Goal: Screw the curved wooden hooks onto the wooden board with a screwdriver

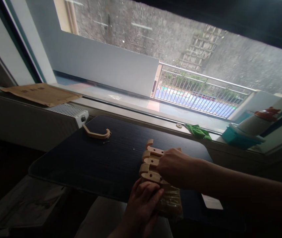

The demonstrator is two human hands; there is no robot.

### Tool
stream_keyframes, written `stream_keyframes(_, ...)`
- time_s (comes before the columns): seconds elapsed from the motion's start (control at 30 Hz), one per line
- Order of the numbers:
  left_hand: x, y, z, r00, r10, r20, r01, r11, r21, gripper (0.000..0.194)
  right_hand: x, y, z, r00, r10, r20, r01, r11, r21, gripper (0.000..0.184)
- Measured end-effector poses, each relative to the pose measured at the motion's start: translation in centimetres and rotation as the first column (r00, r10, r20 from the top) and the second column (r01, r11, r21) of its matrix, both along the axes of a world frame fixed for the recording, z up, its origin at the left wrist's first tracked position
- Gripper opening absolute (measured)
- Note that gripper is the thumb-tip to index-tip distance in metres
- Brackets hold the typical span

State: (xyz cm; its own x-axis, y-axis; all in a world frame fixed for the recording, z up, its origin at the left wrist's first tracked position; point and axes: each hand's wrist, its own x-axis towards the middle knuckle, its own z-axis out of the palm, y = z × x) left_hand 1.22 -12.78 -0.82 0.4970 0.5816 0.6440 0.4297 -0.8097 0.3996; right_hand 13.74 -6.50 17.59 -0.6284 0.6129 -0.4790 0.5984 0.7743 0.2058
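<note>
Three pale wooden hooks (pixel 151 161) with curled ends and dark screw holes lie side by side on the table. Beneath their near side is a block wrapped in clear, shiny plastic (pixel 170 200). My left hand (pixel 143 200) is closed against the nearest hook and the wrapped block. Over the hooks' right part, my right hand (pixel 174 165) is closed like a fist; its fingertips and anything in them are hidden. Another wooden hook (pixel 96 133) lies apart at the table's far left, with small thin metal pieces (pixel 106 142) beside it.
The dark table (pixel 88 165) stands against a windowsill. A brown envelope (pixel 42 93) lies on a radiator (pixel 69 112) at left. On the sill are a green cloth (pixel 197 131) and a teal container (pixel 238 136). A white card (pixel 212 201) lies right of the wrapped block.
</note>
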Motion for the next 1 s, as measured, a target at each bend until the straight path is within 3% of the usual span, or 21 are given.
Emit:
stream_keyframes(0.17,0.1,0.0,0.0,1.0,-0.003,0.028,0.003,1.0,-0.001,0.055,0.9,0.8,0.5,0.976,-0.216,-0.03,0.216,0.976,0.001,0.018)
stream_keyframes(0.27,0.1,-0.1,0.1,1.0,0.0,0.004,0.0,1.0,-0.012,0.054,0.8,0.8,0.9,0.971,-0.238,0.005,0.238,0.971,0.0,0.019)
stream_keyframes(0.43,0.0,-0.4,0.3,1.0,0.009,-0.005,-0.009,1.0,-0.021,0.055,-0.1,0.0,1.2,1.0,-0.013,0.012,0.013,1.0,0.021,0.012)
stream_keyframes(0.57,0.0,-0.3,0.3,1.0,0.016,-0.006,-0.016,1.0,-0.013,0.055,-0.5,-0.6,0.1,0.986,0.154,0.065,-0.156,0.988,0.023,0.018)
stream_keyframes(0.67,0.0,-0.1,0.1,1.0,0.008,-0.005,-0.008,1.0,0.013,0.053,0.1,-0.5,-0.7,0.981,0.191,0.031,-0.191,0.981,0.017,0.017)
stream_keyframes(0.8,0.0,-0.1,0.0,1.0,0.008,0.01,-0.008,1.0,0.005,0.055,1.2,0.1,-0.6,0.999,-0.017,-0.043,0.017,1.0,-0.006,0.013)
stream_keyframes(0.9,0.0,-0.3,0.1,0.999,0.012,0.03,-0.012,1.0,-0.008,0.053,1.2,0.5,0.0,0.968,-0.247,-0.037,0.247,0.969,-0.015,0.018)
stream_keyframes(1.0,0.0,-0.4,0.4,1.0,0.018,0.015,-0.018,0.999,-0.038,0.052,0.9,0.6,0.3,0.946,-0.323,-0.024,0.324,0.946,0.015,0.022)
